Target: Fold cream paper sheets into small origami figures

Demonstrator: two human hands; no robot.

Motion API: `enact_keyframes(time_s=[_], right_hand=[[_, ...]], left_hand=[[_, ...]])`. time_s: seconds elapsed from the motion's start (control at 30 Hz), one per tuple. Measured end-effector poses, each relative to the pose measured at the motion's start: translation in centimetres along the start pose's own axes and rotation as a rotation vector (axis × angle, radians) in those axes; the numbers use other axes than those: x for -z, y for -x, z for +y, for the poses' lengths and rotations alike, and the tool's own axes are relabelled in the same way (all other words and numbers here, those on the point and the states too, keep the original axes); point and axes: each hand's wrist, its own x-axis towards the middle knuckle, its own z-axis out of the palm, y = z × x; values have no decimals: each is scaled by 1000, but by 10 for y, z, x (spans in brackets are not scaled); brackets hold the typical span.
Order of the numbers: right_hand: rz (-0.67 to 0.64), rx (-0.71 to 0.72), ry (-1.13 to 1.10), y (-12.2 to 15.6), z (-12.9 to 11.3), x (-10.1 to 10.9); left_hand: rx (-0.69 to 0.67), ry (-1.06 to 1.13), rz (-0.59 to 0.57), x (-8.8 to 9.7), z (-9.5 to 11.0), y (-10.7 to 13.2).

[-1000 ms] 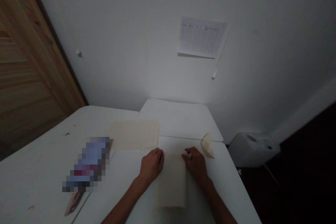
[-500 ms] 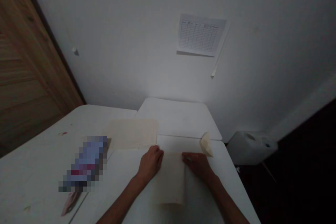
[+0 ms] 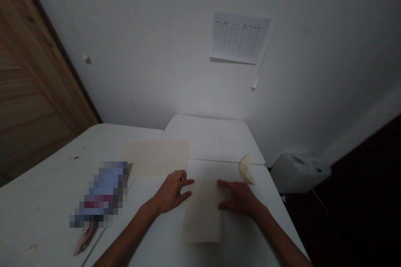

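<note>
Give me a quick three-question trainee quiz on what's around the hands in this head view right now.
1. True or false: the cream paper sheet lies between the left hand and the right hand.
2. What stands just beyond the right hand? A) a folded paper shape B) a mug C) a stapler
3. Fill in the blank: the printed chart is mounted on the ____.

Key: 1 true; 2 A; 3 wall.

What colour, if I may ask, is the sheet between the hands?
The sheet is pale cream, shown best in the head view.
</note>
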Motion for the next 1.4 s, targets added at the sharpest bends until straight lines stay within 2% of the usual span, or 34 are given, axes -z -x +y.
enact_keyframes(time_s=[0.17,0.3,0.43,0.57,0.77,0.9,0.97,1.0,1.1,1.17,1.27,1.33,1.4], right_hand=[[-1,-6,-35,4,-4,0],[-1,-23,-85,4,-3,-3],[12,-6,-132,3,1,-5],[31,0,-149,2,4,-7],[55,-2,-164,4,-1,-7],[150,47,-214,17,-4,-12],[204,48,-308,23,-7,-19],[231,-1,-401,25,-9,-23],[360,-317,-797,24,-17,-39],[316,-453,-1028,20,-22,-47],[223,-452,-1152,14,-26,-50],[212,-399,-1152,12,-25,-47],[229,-365,-1155,13,-22,-44]], left_hand=[[52,4,-29,3,4,3],[43,61,28,2,14,20],[-85,138,-1,0,38,53],[-196,105,-93,-2,63,75],[-276,-30,-59,-11,74,69],[-256,-76,-37,-13,76,64],[-239,-45,-11,-13,74,65],[-228,-26,19,-14,73,65],[-206,18,143,-20,68,66],[-210,38,192,-25,67,66],[-222,50,185,-27,69,68],[-217,57,174,-27,71,69],[-143,88,205,-27,72,69]])
